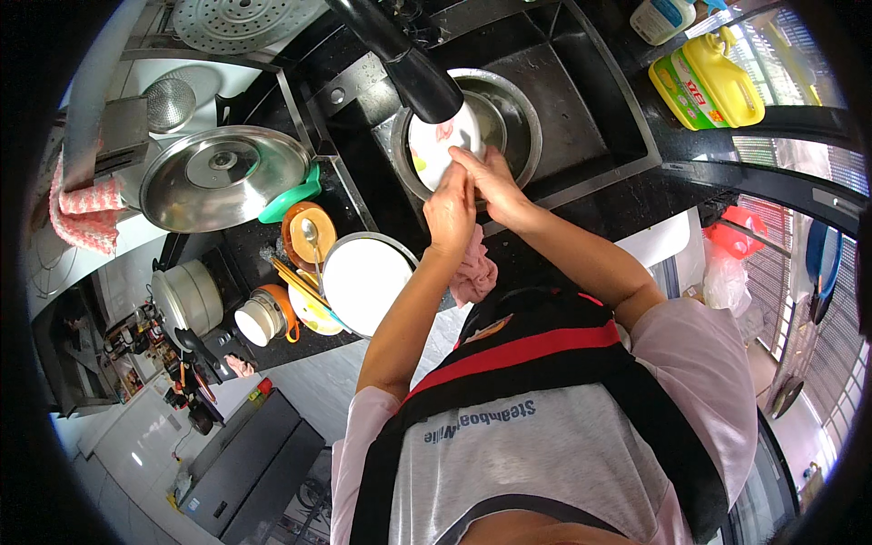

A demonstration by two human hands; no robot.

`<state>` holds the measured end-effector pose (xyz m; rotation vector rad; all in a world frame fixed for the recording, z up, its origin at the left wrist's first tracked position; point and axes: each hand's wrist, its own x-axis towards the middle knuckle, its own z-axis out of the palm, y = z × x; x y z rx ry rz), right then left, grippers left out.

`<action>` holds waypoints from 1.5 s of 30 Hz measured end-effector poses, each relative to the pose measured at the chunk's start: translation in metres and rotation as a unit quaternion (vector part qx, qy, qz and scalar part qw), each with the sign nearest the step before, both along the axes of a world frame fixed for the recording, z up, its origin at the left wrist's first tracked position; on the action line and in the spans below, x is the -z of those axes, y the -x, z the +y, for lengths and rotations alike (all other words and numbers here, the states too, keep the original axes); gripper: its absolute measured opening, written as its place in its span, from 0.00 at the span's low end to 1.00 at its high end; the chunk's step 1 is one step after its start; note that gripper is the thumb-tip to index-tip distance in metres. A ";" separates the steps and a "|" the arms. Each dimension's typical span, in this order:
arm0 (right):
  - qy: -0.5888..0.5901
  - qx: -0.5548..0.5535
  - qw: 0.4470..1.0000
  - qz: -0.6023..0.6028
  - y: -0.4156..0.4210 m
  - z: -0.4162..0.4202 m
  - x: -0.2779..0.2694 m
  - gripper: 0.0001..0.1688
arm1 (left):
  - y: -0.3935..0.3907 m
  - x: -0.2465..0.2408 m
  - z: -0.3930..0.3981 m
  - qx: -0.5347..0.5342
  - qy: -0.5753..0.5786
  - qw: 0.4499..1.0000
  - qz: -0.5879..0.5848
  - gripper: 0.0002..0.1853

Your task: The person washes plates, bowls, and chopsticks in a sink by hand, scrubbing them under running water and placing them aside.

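A white plate or shallow dish (436,153) with a coloured pattern is tilted beneath the black faucet head (436,95), over a round metal basin (533,136) in the black sink (579,102). My left hand (451,214) grips its near edge. My right hand (501,187) holds the near right side, thumb on the dish's face; its other fingers are partly hidden. The two hands touch each other. Inside the basin lies another round metal vessel (492,122). A pink cloth (475,272) rests at the counter's front edge, below my hands.
Left of the sink are a large metal lid (225,178), a green handled item (293,197), a brown bowl (291,238) with a spoon (311,235), chopsticks (300,283), a large white bowl (364,283) and stacked cups (257,321). A yellow detergent jug (708,82) stands right.
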<state>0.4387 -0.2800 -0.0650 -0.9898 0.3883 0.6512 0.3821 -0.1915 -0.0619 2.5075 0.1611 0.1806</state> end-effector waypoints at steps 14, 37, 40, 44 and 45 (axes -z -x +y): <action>-0.035 -0.172 0.981 -0.080 -0.068 -0.019 0.060 0.50 | 0.006 -0.010 0.052 -0.239 0.692 0.665 0.146 0.21; 0.191 -0.216 0.860 -0.422 -0.060 0.032 0.070 0.22 | -0.008 0.001 0.048 -0.249 0.601 0.738 0.178 0.25; 0.269 -0.185 0.752 -0.573 -0.030 0.043 0.053 0.14 | -0.006 0.001 0.049 -0.232 0.579 0.761 0.179 0.25; 0.259 -0.296 0.707 -0.587 -0.020 0.002 0.052 0.10 | 0.009 -0.006 0.067 -0.230 0.457 0.848 0.140 0.22; 0.270 -0.245 0.717 -0.594 -0.022 -0.006 0.071 0.10 | 0.015 0.000 0.075 -0.209 0.411 0.880 0.117 0.22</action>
